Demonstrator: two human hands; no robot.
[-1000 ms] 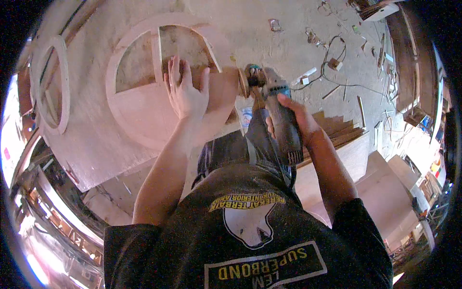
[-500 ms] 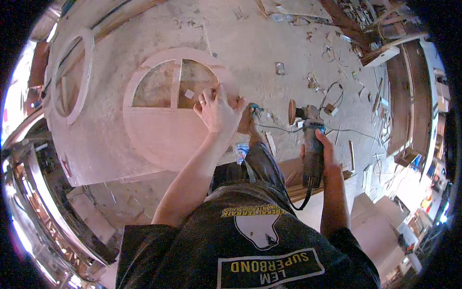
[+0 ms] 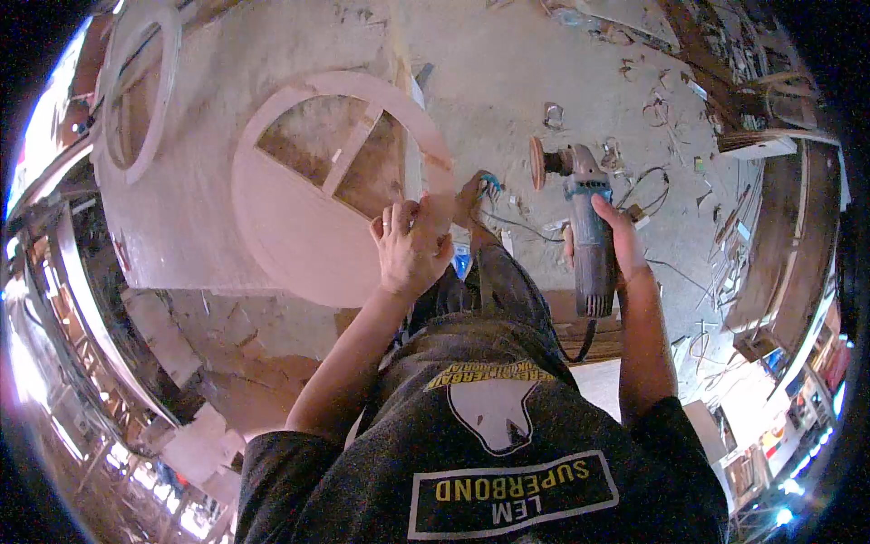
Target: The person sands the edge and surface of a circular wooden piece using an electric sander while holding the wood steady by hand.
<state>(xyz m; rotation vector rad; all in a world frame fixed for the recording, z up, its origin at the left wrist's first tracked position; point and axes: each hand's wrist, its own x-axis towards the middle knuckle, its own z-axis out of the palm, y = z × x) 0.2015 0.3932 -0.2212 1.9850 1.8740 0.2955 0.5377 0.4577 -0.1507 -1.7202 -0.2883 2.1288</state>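
A round wooden panel (image 3: 290,231) lies flat at centre left, with a half-round opening split by a crossbar (image 3: 352,150). My left hand (image 3: 410,249) is on its near right part, fingers curled at the straight edge of the opening and thumb towards the outer rim. Gripped in my right hand (image 3: 623,240) is an angle grinder (image 3: 594,240), held up off the floor to the right of the panel. Its brown disc (image 3: 537,163) faces left and stays apart from the wood. Whether the disc spins cannot be made out.
An oval wooden frame (image 3: 163,100) lies at far left on the pale board. My foot (image 3: 471,195) is beside the panel's right rim. A power cord (image 3: 521,227) crosses the dusty floor. Wood scraps and long boards (image 3: 770,245) line the right side.
The round panel has turned clockwise, its crossbar now slanting. My left hand has come down towards me with it. The grinder is still in my right hand, a little higher in view.
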